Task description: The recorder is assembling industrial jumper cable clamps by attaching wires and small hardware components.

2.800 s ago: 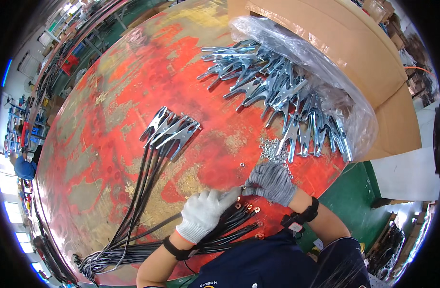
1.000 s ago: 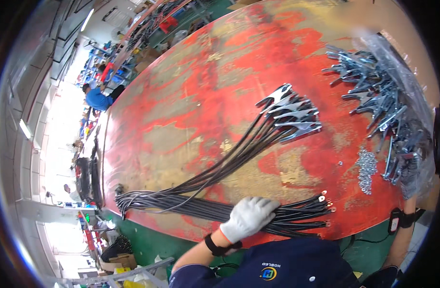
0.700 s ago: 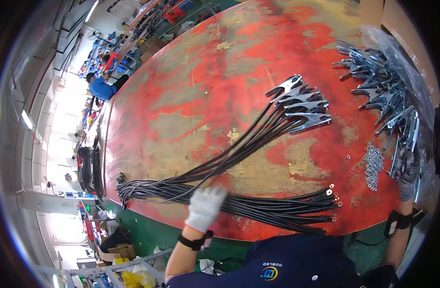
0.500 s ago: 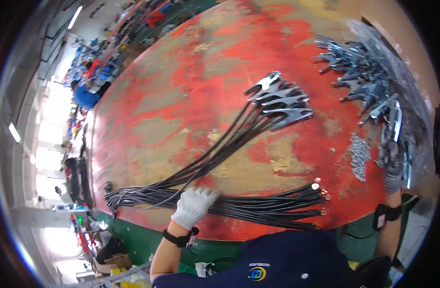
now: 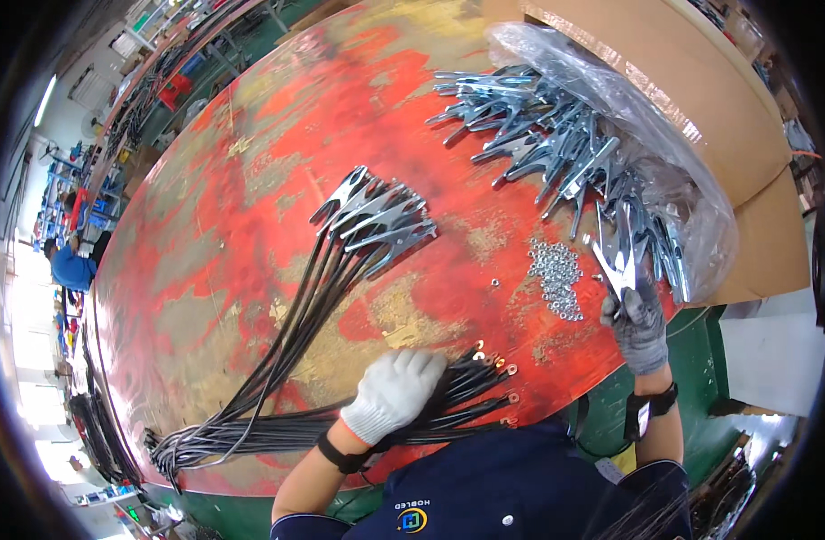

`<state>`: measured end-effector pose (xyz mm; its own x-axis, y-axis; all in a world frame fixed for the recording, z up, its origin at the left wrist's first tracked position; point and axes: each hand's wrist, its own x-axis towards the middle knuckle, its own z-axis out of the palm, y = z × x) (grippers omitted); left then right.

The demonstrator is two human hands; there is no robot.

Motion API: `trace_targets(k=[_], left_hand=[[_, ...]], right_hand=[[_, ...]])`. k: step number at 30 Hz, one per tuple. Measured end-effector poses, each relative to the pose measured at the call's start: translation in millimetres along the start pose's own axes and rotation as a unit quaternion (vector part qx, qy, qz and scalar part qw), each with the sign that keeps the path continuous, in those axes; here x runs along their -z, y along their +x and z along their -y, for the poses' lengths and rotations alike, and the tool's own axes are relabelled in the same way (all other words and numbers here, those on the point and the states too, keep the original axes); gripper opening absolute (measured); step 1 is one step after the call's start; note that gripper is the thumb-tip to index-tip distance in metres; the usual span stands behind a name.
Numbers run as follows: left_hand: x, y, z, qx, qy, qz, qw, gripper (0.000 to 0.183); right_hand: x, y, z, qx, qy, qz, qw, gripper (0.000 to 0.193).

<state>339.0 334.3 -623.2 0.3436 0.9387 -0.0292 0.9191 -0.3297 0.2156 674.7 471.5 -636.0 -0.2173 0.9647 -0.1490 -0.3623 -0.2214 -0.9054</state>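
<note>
Broadly, the worn red-and-tan table (image 5: 224, 189) fills the middle, its right-hand near edge curving under the right wrist toward the dark shirt, green floor (image 5: 696, 360) beyond. Most bare room lies left and far side; a narrower bare strip runs between the cabled clamps and the loose pile. Cardboard box (image 5: 763, 256) and clear plastic sheeting (image 5: 669, 135) bound the right. Against the plastic, pile of loose metal clamps (image 5: 570, 162). Black cable bundle (image 5: 269, 436) runs along the near edge; several cables double back up to fitted clamps (image 5: 381, 216). Compared with half a second ago: left hand (image 5: 394, 391), white glove, is further along the bundle, nearer its lug ends; right hand (image 5: 642, 333), grey glove, now shows plainly at the pile's near end. Right fingers grip one end of a single clamp (image 5: 621, 261), which points away from the person, just beyond the knuckles. Left fingers curled over the cables; cannot tell whether any are gripped. Hex nuts (image 5: 556, 274) scattered just left of the held clamp. Copper lugs (image 5: 501, 364) lie right of the left hand.
</note>
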Motion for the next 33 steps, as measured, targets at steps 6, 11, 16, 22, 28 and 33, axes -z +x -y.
trace_targets(k=[6,11,16,22,28,33], left_hand=[[21,-17,4,0.180,-0.411,0.006,0.894,0.026],[22,-22,7,0.139,-0.429,-0.005,0.893,0.024],[34,-25,3,0.168,-0.387,0.037,0.906,0.024],[36,-24,2,0.153,-0.384,0.038,0.910,0.024],[31,-28,6,0.170,-0.412,0.053,0.894,0.024],[30,-27,5,0.177,-0.416,0.062,0.890,0.023]], right_hand=[[20,-40,-16,-0.055,-0.084,0.031,0.994,0.048],[-38,-43,-2,-0.097,-0.043,0.178,0.978,0.029],[-76,-16,5,0.047,-0.362,0.405,0.839,0.024],[-77,-16,-15,0.147,-0.312,0.415,0.842,0.030],[-64,-23,-16,-0.105,-0.058,0.311,0.943,0.026],[-42,-29,-12,-0.094,-0.086,0.218,0.968,0.036]])
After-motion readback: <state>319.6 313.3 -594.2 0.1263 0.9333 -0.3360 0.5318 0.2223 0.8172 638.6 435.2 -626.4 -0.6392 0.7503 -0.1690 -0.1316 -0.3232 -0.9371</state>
